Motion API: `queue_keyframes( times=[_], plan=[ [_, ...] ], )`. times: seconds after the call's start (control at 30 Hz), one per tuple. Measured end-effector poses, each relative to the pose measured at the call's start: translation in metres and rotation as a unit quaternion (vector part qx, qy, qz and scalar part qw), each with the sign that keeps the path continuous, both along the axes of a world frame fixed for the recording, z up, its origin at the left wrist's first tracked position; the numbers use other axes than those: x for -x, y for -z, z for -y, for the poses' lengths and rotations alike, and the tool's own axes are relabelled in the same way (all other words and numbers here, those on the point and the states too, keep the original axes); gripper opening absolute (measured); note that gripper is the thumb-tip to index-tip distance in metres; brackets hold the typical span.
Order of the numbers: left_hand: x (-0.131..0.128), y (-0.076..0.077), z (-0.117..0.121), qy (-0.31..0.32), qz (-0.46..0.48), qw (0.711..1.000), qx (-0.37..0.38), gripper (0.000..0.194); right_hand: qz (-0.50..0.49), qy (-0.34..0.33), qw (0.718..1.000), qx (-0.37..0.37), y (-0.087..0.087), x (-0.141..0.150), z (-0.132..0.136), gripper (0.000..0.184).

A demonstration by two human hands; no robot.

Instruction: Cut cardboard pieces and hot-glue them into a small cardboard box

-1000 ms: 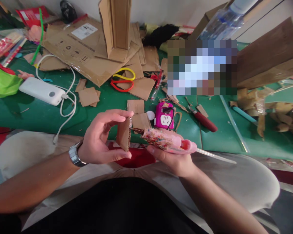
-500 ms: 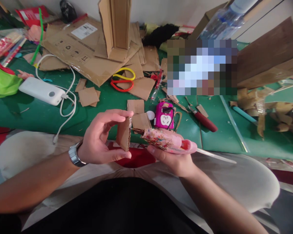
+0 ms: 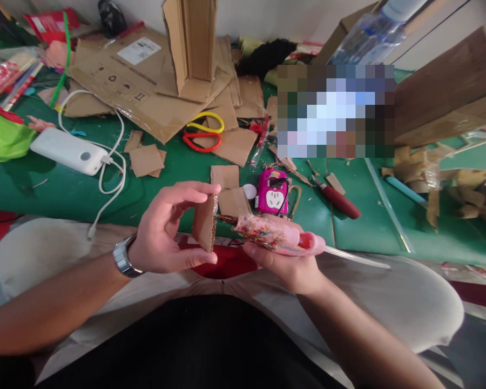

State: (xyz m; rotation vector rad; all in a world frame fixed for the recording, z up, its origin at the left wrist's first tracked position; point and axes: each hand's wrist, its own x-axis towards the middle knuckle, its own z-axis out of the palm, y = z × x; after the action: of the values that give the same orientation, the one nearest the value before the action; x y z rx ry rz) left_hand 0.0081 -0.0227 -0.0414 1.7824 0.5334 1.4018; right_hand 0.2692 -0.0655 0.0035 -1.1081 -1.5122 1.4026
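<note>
The green table (image 3: 178, 175) stretches across in front of me, its near edge by my knees. On its far side lies the flattened carton (image 3: 117, 81), well beyond my hands.

My left hand (image 3: 157, 229) is curved in a C, fingertips and thumb set wide apart, pinching a small slab of cardboard by its two ends: my fingers press the upper end, my thumb the lower. My right hand (image 3: 287, 267) is wrapped around a glue gun, my thumb along its near side; my other fingers are hidden underneath.

The pink glue gun (image 3: 267, 232), crusted with coloured specks, lies above my right hand and points left, while a clear glue stick (image 3: 356, 256) juts out of its rear, to the right of my wrist. Beyond my left wrist sits the white power bank (image 3: 67, 151), and just past the gun is the magenta socket block (image 3: 273, 195).

The cardboard slab (image 3: 204, 224) stands on edge between my left fingertips and thumb, its corrugated side facing the gun. The brown nozzle (image 3: 228, 219) comes right up to that side; I can't tell whether it touches.
</note>
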Motion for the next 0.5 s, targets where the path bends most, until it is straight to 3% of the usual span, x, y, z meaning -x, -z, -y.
queue_keyframes(
  times=[0.5],
  plan=[
    [0.0009,-0.0041,-0.0005,0.004,0.007,1.0,-0.008,0.095,-0.016,-0.003,1.0,-0.016,0.0001,0.0005,0.0005,0.014]
  ],
)
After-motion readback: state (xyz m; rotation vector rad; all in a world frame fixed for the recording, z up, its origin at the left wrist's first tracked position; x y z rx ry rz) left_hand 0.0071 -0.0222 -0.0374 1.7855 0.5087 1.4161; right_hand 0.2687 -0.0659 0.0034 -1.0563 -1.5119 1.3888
